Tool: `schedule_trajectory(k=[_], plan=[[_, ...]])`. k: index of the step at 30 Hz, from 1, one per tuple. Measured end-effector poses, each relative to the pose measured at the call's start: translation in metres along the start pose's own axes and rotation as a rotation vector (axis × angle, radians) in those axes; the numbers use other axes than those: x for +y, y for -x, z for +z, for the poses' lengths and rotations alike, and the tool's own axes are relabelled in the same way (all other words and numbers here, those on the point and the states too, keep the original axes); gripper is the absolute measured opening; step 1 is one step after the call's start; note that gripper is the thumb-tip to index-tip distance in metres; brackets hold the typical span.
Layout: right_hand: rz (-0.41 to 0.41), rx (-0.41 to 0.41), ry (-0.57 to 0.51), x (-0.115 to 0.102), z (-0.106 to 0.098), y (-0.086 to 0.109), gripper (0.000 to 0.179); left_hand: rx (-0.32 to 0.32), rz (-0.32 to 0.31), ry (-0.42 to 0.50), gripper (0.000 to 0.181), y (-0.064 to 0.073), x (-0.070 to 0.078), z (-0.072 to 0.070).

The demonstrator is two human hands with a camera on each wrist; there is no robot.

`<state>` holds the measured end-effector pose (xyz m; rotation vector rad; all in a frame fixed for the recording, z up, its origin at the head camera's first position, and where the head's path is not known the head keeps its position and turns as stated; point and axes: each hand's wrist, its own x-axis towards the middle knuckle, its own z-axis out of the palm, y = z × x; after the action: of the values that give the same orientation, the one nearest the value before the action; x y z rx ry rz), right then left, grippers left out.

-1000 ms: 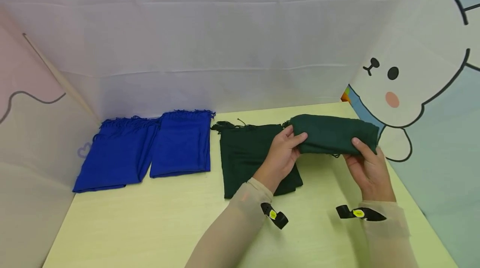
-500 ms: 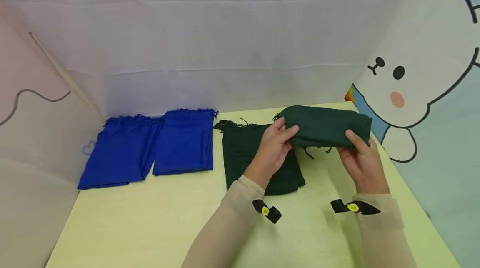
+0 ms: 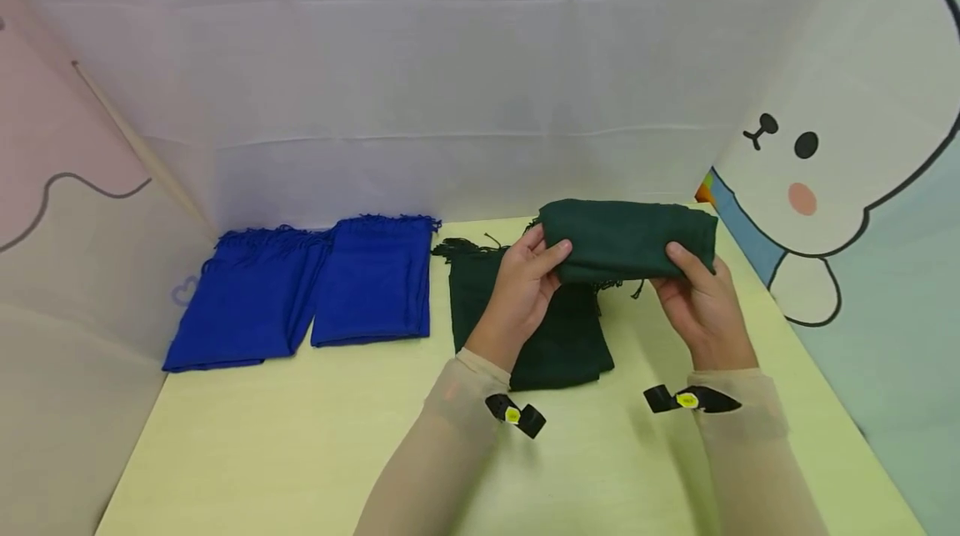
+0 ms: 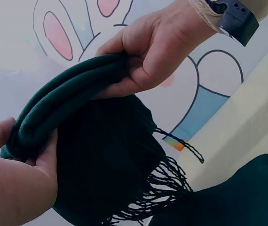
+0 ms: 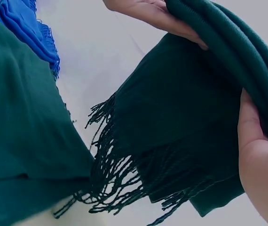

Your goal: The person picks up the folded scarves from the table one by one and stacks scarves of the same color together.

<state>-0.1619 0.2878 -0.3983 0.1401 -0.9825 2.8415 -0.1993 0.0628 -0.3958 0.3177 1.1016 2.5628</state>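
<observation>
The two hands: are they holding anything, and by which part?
A raised, folded green cloth: the left hand grips its left end, the right hand its right end.

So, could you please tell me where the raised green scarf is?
In the head view, the raised green scarf is right of centre, held by the left hand and right hand, partly hiding the lower green scarf.

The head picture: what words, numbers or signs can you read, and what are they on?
Left yellow label, on left black strap: too small to read.
Right yellow label, on right black strap: too small to read.
Held green cloth, and everything else: no writing shows.
</observation>
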Motion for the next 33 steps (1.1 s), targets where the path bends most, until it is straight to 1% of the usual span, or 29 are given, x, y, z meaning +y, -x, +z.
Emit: schedule_trajectory(k=[8, 12, 15, 19, 24, 28, 33], plan=[[0.051, 0.002, 0.039, 0.017, 0.012, -0.006, 0.037, 0.03, 0.041, 0.004, 0.057, 0.012, 0.011, -0.015], [0.08, -0.009, 0.051, 0.024, 0.019, -0.009, 0.037, 0.06, 0.074, -0.015, 0.054, 0.014, 0.02, -0.022], [0.095, -0.018, 0.081, 0.03, 0.025, -0.011, 0.039, 0.082, 0.09, -0.026, 0.05, 0.014, 0.027, -0.028], [0.104, -0.034, 0.086, 0.037, 0.033, -0.016, 0.039, 0.099, 0.108, -0.035, 0.046, 0.015, 0.037, -0.034], [0.122, -0.059, 0.062, 0.043, 0.041, -0.023, 0.034, 0.115, 0.139, -0.048, 0.044, 0.017, 0.047, -0.039], [0.136, -0.08, 0.043, 0.046, 0.045, -0.027, 0.031, 0.121, 0.146, -0.051, 0.044, 0.017, 0.053, -0.042], [0.155, -0.103, 0.045, 0.048, 0.052, -0.03, 0.031, 0.125, 0.132, -0.006, 0.044, 0.019, 0.06, -0.046]])
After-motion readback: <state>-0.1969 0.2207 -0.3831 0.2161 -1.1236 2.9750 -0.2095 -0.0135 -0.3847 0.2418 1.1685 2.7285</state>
